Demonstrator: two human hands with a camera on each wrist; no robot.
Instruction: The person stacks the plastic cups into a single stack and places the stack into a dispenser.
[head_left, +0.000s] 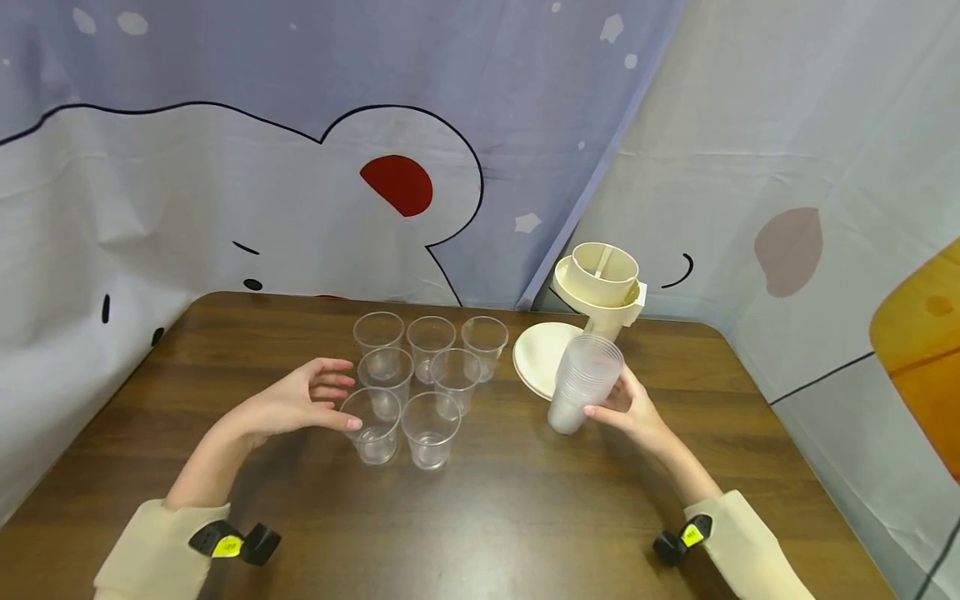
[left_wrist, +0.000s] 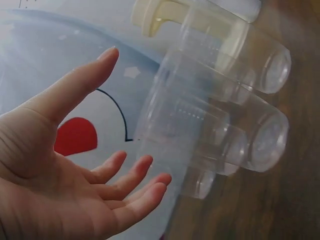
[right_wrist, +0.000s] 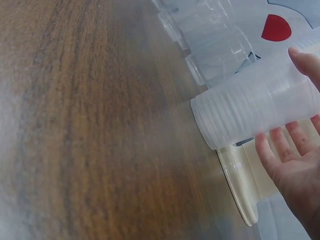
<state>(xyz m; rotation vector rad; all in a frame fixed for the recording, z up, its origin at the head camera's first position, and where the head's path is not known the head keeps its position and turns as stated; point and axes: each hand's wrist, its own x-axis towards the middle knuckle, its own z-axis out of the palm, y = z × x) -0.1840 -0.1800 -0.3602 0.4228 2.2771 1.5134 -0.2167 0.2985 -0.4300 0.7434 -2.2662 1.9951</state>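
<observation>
Several clear plastic cups (head_left: pixel 431 429) stand upright and close together in rows on the wooden table. My left hand (head_left: pixel 311 400) is at their left side, fingers spread and slightly bent, with nothing in it. Its thumb overlaps the nearest left cup (head_left: pixel 375 437) in the head view; the left wrist view shows a gap between thumb and fingers. To the right, a tall stack of nested plastic cups (head_left: pixel 581 383) is held by my right hand (head_left: pixel 633 412), thumb on the near side and fingers round the far side. The right wrist view shows the stack's base (right_wrist: pixel 205 125) at the tabletop.
Behind the stack is a cream-coloured appliance (head_left: pixel 603 283) with a round open top. A white round plate-like piece (head_left: pixel 543 354) lies at its left. A printed curtain (head_left: pixel 300 208) hangs along the back edge of the wooden table (head_left: pixel 480 533).
</observation>
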